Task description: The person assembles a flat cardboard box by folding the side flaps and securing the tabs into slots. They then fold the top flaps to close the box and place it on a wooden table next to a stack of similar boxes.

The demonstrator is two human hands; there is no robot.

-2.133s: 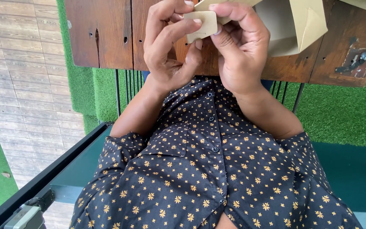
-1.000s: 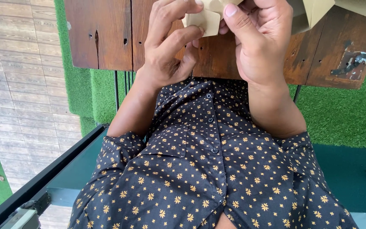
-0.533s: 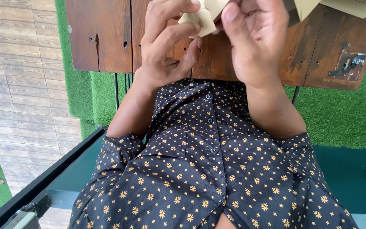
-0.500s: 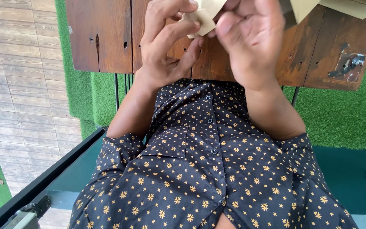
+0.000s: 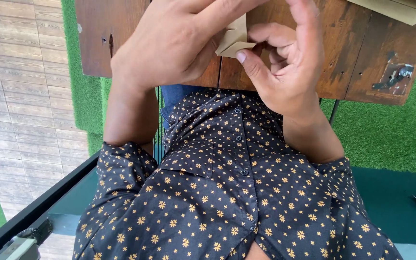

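I see the folded tan paper (image 5: pixel 234 41) pinched between both hands over the wooden table (image 5: pixel 362 62), left hand (image 5: pixel 169 45) at 9 o'clock, right hand (image 5: pixel 290 67) at 4 o'clock, thumb under it.

Tan folded paper (image 5: pixel 234 41); navy shirt (image 5: pixel 227 192), gold stars

Both forearms reach forward from rolled patterned sleeves, the left hand (image 5: pixel 169 45) arched with fingers curled down, the right hand (image 5: pixel 285 62) pinching between thumb and bent fingers.
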